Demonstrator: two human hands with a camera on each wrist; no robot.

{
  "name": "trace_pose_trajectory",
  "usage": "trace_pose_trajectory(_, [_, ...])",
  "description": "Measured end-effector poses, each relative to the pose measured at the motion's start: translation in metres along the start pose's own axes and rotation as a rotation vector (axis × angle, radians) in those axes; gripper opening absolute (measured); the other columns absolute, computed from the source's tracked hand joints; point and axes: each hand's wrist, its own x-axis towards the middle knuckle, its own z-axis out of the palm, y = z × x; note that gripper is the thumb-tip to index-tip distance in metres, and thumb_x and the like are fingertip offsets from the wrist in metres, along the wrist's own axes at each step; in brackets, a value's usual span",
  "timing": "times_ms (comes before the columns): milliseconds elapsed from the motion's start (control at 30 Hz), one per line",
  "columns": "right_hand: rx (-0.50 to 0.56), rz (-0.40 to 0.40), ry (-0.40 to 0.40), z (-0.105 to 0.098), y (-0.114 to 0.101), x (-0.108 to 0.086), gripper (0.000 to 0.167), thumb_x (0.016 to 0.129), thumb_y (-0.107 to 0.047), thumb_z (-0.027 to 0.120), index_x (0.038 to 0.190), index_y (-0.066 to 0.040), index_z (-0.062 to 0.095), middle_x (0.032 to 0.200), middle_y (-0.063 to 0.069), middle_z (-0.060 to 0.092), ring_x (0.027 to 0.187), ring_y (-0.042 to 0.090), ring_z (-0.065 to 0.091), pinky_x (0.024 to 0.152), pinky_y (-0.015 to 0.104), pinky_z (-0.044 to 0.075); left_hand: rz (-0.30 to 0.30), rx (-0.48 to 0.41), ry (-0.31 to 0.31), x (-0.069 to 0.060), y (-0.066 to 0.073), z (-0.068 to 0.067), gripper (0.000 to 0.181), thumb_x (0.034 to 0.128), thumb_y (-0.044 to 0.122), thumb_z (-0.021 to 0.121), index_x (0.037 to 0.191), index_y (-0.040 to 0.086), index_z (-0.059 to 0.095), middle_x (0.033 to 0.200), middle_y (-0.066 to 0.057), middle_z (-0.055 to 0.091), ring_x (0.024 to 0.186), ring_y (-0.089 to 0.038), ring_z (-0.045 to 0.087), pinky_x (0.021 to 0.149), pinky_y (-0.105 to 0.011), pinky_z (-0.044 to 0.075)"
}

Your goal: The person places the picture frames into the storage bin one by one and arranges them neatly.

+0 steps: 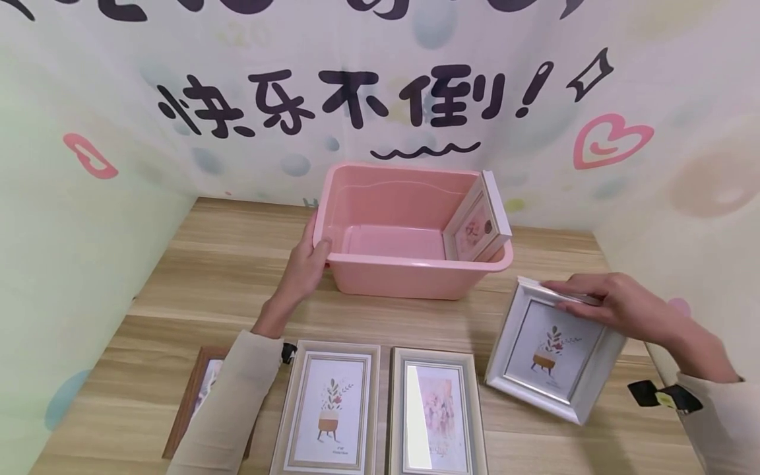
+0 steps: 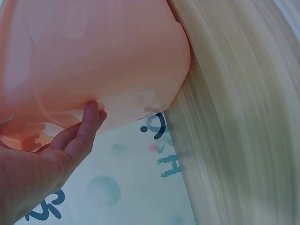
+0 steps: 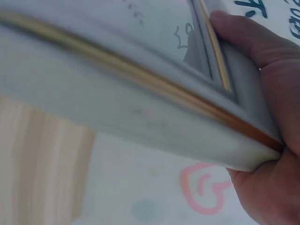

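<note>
A pink plastic bin [image 1: 392,280] stands on the wooden table near the back wall. My left hand [image 1: 305,264] grips its left rim, thumb over the edge; the left wrist view shows the fingers of the left hand [image 2: 70,145] against the bin's outer wall [image 2: 108,61]. Inside the bin, a white picture frame [image 1: 483,218] leans upright at the right end. To the right of the bin, my right hand [image 1: 623,310] holds a silver-white picture frame [image 1: 555,349] by its top edge, tilted, its plant picture facing me. The right wrist view has the held frame's side [image 3: 140,122] close up.
In front lie a cream picture frame [image 1: 332,409] with a plant print and another light frame [image 1: 436,415] with a pink print and glare. A brown frame [image 1: 192,402] is partly covered by my left sleeve. A printed cloth wall [image 1: 356,145] rises behind the table [image 1: 225,264].
</note>
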Motion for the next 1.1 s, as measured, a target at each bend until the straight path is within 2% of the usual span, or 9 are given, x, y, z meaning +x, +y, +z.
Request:
trace_pose_trajectory(200, [-0.078, 0.047, 0.062, -0.027, -0.010, 0.005, 0.055, 0.080, 0.002, 0.078, 0.131, -0.014, 0.067, 0.093, -0.012, 0.066, 0.068, -0.001, 0.057, 0.060, 0.012, 0.045, 0.002, 0.024, 0.013, -0.010, 0.020, -0.001, 0.063, 0.1028, 0.013, 0.034, 0.160, 0.010, 0.009, 0.149, -0.028, 0.041, 0.107, -0.037, 0.058, 0.087, -0.054, 0.055])
trace_pose_trajectory(300, [-0.097, 0.049, 0.094, -0.038, -0.015, 0.011, 0.057, 0.078, 0.004, 0.078, 0.130, -0.015, 0.068, 0.098, -0.016, 0.066, 0.068, -0.002, 0.058, 0.061, 0.010, 0.044, 0.003, 0.043, 0.021, -0.012, 0.023, -0.001, 0.063, 0.1023, 0.012, 0.035, 0.160, 0.011, 0.010, 0.146, -0.027, 0.044, 0.104, -0.035, 0.058, 0.085, -0.050, 0.055])
trace_pose_trajectory(467, [-0.115, -0.011, 0.153, -0.053, -0.025, 0.022, 0.060, 0.071, 0.010, 0.080, 0.125, -0.013, 0.070, 0.098, -0.020, 0.065, 0.068, -0.005, 0.057, 0.061, 0.009, 0.044, 0.006, 0.053, 0.026, -0.011, 0.022, -0.001, 0.063, 0.1022, 0.012, 0.035, 0.160, 0.010, 0.010, 0.144, -0.027, 0.046, 0.101, -0.034, 0.059, 0.083, -0.048, 0.056])
trace_pose_trajectory(567, [-0.117, -0.020, 0.184, -0.061, -0.031, 0.027, 0.059, 0.071, 0.011, 0.080, 0.124, -0.013, 0.071, 0.097, -0.022, 0.066, 0.067, -0.006, 0.057, 0.061, 0.009, 0.044, 0.007, 0.033, 0.017, -0.009, 0.017, 0.000, 0.063, 0.1024, 0.013, 0.034, 0.160, 0.010, 0.010, 0.145, -0.028, 0.044, 0.104, -0.036, 0.059, 0.086, -0.053, 0.055])
trace_pose_trajectory(700, [-0.099, 0.011, 0.194, -0.070, -0.038, 0.029, 0.057, 0.073, 0.011, 0.078, 0.124, -0.011, 0.070, 0.091, -0.021, 0.068, 0.061, -0.006, 0.060, 0.058, 0.010, 0.046, 0.007, 0.003, 0.010, -0.001, 0.001, 0.002, 0.063, 0.1030, 0.016, 0.034, 0.161, 0.016, 0.009, 0.148, -0.028, 0.042, 0.109, -0.038, 0.058, 0.087, -0.054, 0.055])
trace_pose_trajectory(800, [-0.071, 0.066, 0.194, -0.075, -0.044, 0.031, 0.057, 0.076, 0.010, 0.077, 0.128, -0.012, 0.068, 0.086, -0.017, 0.069, 0.058, -0.004, 0.063, 0.055, 0.011, 0.047, 0.012, -0.006, 0.017, 0.004, -0.012, 0.003, 0.063, 0.1031, 0.020, 0.035, 0.161, 0.024, 0.009, 0.148, -0.025, 0.043, 0.111, -0.039, 0.059, 0.087, -0.052, 0.056])
trace_pose_trajectory(900, [-0.038, 0.152, 0.214, -0.079, -0.050, 0.034, 0.057, 0.080, 0.007, 0.076, 0.131, -0.014, 0.066, 0.087, -0.019, 0.068, 0.060, -0.003, 0.064, 0.054, 0.012, 0.049, 0.023, 0.002, 0.028, 0.006, -0.019, 0.003, 0.063, 0.1026, 0.023, 0.036, 0.160, 0.029, 0.011, 0.147, -0.022, 0.045, 0.109, -0.038, 0.060, 0.086, -0.050, 0.057])
trace_pose_trajectory(1033, [0.040, 0.252, 0.286, -0.084, -0.059, 0.043, 0.056, 0.081, 0.007, 0.074, 0.133, -0.015, 0.065, 0.093, -0.025, 0.064, 0.062, -0.005, 0.065, 0.054, 0.010, 0.049, 0.047, 0.020, 0.042, 0.007, -0.021, 0.004, 0.063, 0.1020, 0.026, 0.036, 0.160, 0.031, 0.012, 0.146, -0.021, 0.047, 0.106, -0.035, 0.061, 0.084, -0.048, 0.057])
trace_pose_trajectory(1100, [0.086, 0.249, 0.336, -0.087, -0.062, 0.048, 0.056, 0.081, 0.009, 0.073, 0.133, -0.012, 0.065, 0.095, -0.024, 0.064, 0.063, -0.005, 0.065, 0.055, 0.009, 0.050, 0.057, 0.027, 0.046, 0.007, -0.022, 0.004, 0.063, 0.1019, 0.027, 0.035, 0.160, 0.031, 0.011, 0.146, -0.021, 0.047, 0.105, -0.035, 0.061, 0.083, -0.048, 0.057])
